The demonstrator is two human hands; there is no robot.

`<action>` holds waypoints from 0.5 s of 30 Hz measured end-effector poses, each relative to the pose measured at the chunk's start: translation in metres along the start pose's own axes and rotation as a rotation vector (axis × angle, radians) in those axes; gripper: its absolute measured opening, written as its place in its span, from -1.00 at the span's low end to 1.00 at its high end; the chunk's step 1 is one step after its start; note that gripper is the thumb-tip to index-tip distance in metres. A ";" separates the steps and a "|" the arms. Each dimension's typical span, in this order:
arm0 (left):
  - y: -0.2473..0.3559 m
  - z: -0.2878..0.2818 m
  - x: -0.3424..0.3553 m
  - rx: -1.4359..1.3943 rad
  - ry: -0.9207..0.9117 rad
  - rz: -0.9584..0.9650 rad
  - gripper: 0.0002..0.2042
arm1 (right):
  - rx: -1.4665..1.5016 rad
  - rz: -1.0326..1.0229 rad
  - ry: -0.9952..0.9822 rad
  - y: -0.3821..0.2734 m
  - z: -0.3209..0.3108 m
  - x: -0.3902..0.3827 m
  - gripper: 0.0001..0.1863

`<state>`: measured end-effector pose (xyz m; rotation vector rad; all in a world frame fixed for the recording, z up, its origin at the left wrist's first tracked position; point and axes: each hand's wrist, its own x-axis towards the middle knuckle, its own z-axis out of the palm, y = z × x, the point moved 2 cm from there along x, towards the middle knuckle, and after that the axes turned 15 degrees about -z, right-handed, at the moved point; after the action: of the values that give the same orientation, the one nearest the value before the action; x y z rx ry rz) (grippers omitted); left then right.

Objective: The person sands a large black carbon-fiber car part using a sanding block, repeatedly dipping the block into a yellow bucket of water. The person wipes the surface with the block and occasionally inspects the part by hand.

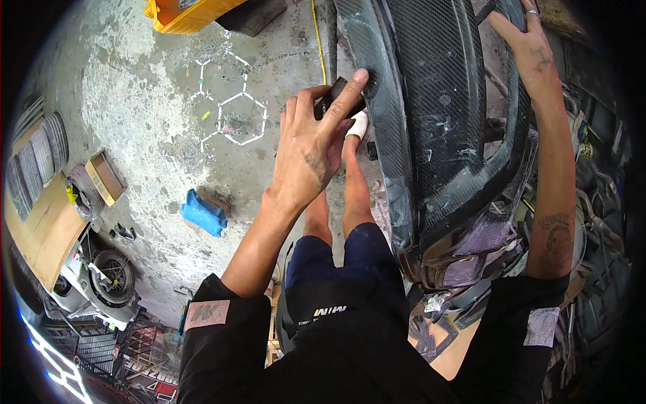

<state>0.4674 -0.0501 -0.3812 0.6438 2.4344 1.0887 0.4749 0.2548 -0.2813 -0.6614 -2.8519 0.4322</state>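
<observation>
A dark carbon-fibre car body panel (441,87), with a woven pattern and dull, dusty grey patches, stands to the right of my legs. My left hand (306,145) is closed around a small black block (330,101), held beside the panel's left edge. Its index finger stretches along the block toward the panel; whether the block touches the surface I cannot tell. At the panel's far right, my right hand (528,44) grips the outer rim, thumb on one side and fingers on the other. The fingertips lie partly out of sight at the top edge.
A yellow bin (192,17) stands at the far left of the panel, near a yellow cable (318,40). A blue bag (204,213) lies on the worn concrete floor. Tyres (44,151) and a wooden board (47,225) line the left. Stacked parts crowd the right.
</observation>
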 end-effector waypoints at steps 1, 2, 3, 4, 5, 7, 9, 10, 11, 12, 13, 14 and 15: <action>0.002 0.001 0.001 -0.034 -0.038 -0.026 -0.24 | -0.043 -0.001 -0.002 0.000 -0.001 -0.001 -0.14; 0.004 0.002 0.001 -0.030 -0.039 -0.027 -0.24 | -0.039 0.000 -0.002 0.000 -0.001 -0.001 -0.14; 0.006 0.004 0.002 -0.010 -0.033 -0.011 -0.24 | -0.029 -0.001 -0.002 -0.001 -0.002 -0.001 -0.15; 0.007 0.004 0.002 0.009 -0.026 0.004 -0.24 | -0.020 -0.001 -0.002 -0.002 -0.002 -0.001 -0.16; 0.007 0.004 0.002 0.012 -0.027 0.003 -0.24 | -0.017 -0.001 -0.003 -0.005 -0.002 0.002 -0.16; 0.006 0.002 -0.001 0.059 -0.030 -0.009 -0.24 | -0.059 0.139 -0.040 -0.007 0.000 0.005 -0.14; 0.006 -0.003 -0.004 0.100 -0.044 -0.009 -0.24 | -0.007 0.086 -0.013 -0.002 0.002 0.004 -0.15; 0.006 -0.006 -0.006 0.138 -0.058 -0.009 -0.23 | 0.043 0.032 0.014 -0.002 0.004 0.004 -0.15; 0.005 -0.009 -0.009 0.139 -0.058 -0.010 -0.23 | 0.044 0.032 0.013 -0.004 0.004 0.004 -0.15; 0.004 -0.010 -0.011 0.148 -0.074 -0.004 -0.24 | 0.113 0.055 0.012 -0.006 0.003 0.004 -0.15; 0.003 -0.011 -0.012 0.156 -0.091 0.001 -0.26 | 0.181 0.078 0.010 -0.009 0.003 0.005 -0.16; -0.004 -0.010 -0.014 0.154 -0.088 0.000 -0.26 | 0.179 0.074 0.009 -0.008 0.004 0.006 -0.16; -0.010 -0.010 -0.015 0.047 -0.021 -0.018 -0.29 | 0.202 0.036 0.021 -0.004 0.005 0.005 -0.17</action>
<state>0.4721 -0.0705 -0.3797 0.6441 2.4500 1.0160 0.4674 0.2523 -0.2844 -0.6743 -2.7315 0.7039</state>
